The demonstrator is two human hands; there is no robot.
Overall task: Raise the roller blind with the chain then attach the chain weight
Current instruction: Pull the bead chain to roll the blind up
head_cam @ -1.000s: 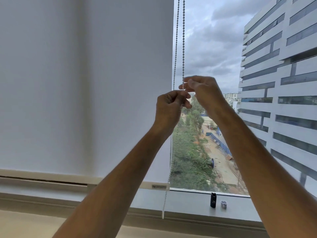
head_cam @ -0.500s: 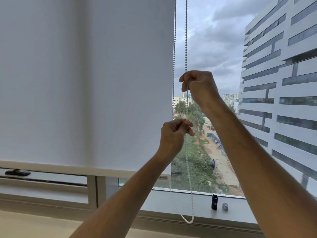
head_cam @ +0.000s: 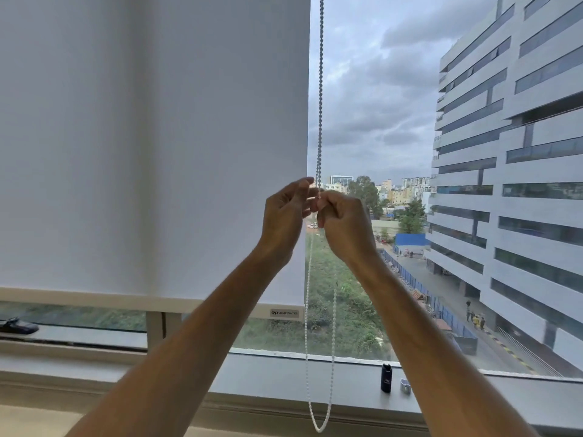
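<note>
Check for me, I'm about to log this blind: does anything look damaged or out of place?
Nothing looks damaged. The blind hangs straight, its bottom bar level. The chain loop dangles free below the hands, with no weight on it; a dark piece and a small clear piece stand loose on the sill.

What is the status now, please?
Right hand pinching white bead chain; left hand open beside it. White roller blind partly raised. Small dark weight on sill.
</note>
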